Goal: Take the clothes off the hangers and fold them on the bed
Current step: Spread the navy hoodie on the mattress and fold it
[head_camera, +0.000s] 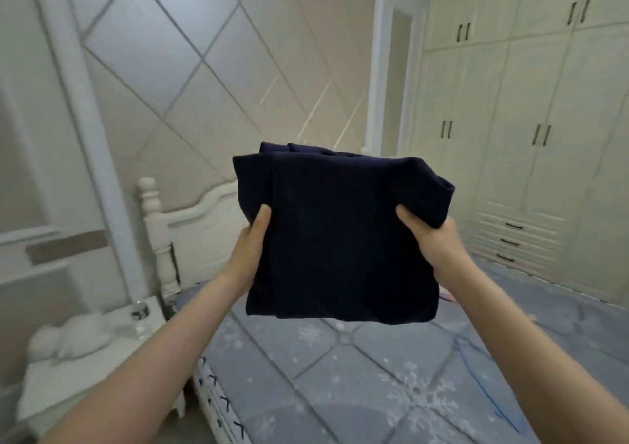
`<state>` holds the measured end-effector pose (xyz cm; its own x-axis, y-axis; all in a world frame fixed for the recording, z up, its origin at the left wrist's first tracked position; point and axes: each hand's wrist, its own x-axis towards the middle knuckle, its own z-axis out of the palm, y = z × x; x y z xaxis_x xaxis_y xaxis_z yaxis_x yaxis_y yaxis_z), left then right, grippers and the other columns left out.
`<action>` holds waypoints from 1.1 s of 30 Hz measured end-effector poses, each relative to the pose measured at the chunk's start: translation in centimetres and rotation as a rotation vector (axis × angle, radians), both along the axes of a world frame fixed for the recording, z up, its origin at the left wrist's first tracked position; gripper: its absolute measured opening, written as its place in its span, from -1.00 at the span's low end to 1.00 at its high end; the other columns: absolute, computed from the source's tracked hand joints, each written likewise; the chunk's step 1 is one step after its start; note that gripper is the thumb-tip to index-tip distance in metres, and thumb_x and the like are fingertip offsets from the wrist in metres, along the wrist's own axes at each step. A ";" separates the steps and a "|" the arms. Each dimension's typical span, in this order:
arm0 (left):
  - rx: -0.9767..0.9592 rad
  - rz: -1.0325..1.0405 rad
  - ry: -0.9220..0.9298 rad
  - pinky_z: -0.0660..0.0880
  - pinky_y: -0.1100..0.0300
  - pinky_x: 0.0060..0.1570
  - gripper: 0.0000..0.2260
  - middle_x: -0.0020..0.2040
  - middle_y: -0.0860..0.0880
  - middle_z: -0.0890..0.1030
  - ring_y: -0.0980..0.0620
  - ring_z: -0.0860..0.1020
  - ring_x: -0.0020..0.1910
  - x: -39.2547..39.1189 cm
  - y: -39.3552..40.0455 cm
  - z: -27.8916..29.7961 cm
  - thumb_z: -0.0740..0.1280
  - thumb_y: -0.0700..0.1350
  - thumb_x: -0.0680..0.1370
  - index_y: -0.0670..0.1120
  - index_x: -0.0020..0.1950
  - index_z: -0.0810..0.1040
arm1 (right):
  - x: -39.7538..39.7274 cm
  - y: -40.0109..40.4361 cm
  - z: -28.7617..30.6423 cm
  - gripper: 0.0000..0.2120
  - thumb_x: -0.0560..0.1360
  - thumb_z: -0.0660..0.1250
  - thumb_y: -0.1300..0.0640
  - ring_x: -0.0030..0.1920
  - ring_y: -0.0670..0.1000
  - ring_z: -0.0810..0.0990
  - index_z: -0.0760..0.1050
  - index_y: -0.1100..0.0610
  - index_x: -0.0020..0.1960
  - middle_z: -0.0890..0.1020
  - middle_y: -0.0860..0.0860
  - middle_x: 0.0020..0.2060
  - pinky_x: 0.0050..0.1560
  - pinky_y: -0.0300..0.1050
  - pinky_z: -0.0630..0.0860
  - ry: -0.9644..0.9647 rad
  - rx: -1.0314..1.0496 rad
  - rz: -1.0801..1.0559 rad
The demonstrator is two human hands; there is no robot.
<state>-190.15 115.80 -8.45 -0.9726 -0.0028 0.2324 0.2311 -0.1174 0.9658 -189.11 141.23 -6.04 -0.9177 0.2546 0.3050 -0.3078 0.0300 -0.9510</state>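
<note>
The folded navy garment [340,236] is held in the air, grasped between both hands' fingers, left hand [250,249] and right hand [432,239] equally near; the bed [340,375] lies straight below the fingers.

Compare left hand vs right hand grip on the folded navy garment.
The left hand grips the folded dark navy garment at its left edge, lower down; the right hand grips the right edge, bunching a rolled fold. The left thumb lies slim and upright, the right thumb angled inward. Both hold it above the grey snowflake-patterned mattress.
</note>
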 end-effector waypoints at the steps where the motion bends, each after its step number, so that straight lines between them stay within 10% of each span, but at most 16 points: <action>1: 0.005 0.039 0.008 0.47 0.23 0.00 -0.47 0.08 0.09 0.59 0.12 0.58 0.06 1.7 -3.2 0.7 0.16 0.40 0.35 0.08 0.12 0.49 | 0.2 -3.1 0.8 -0.85 0.45 0.41 -0.02 -0.12 -0.09 0.57 0.48 -0.05 -0.03 0.59 -0.12 -0.13 -0.19 -0.20 0.47 0.019 -0.003 0.062; 17: 0.055 0.855 0.053 0.54 0.19 -0.04 -0.61 0.05 0.03 0.67 0.05 0.64 0.02 38.4 -45.4 1.7 0.42 0.08 0.36 0.01 0.15 0.54 | 16.6 -54.7 1.2 -0.82 0.43 0.43 -0.03 -0.05 -0.04 0.59 0.49 -0.09 -0.01 0.62 -0.10 -0.08 -0.01 -0.07 0.50 0.016 0.029 0.946; 25: 0.206 1.241 0.042 0.58 0.24 -0.23 -0.67 -0.01 0.02 0.69 0.06 0.66 -0.06 54.2 -55.4 -2.6 0.39 0.02 0.43 -0.02 0.17 0.55 | 28.7 -72.4 -3.5 -0.85 0.45 0.41 0.03 -0.07 -0.09 0.62 0.52 -0.07 0.01 0.64 -0.12 -0.08 -0.15 -0.19 0.51 -0.031 0.054 1.349; 33: 0.387 1.578 0.023 0.54 -0.04 0.09 -0.66 0.08 0.00 0.66 -0.06 0.62 0.07 61.2 -62.6 -9.3 0.48 0.04 0.39 0.05 0.14 0.56 | 34.7 -86.0 -8.9 -0.68 0.47 0.39 0.01 -0.01 -0.11 0.63 0.49 -0.01 0.21 0.63 -0.11 0.03 -0.14 -0.25 0.52 -0.120 0.114 1.658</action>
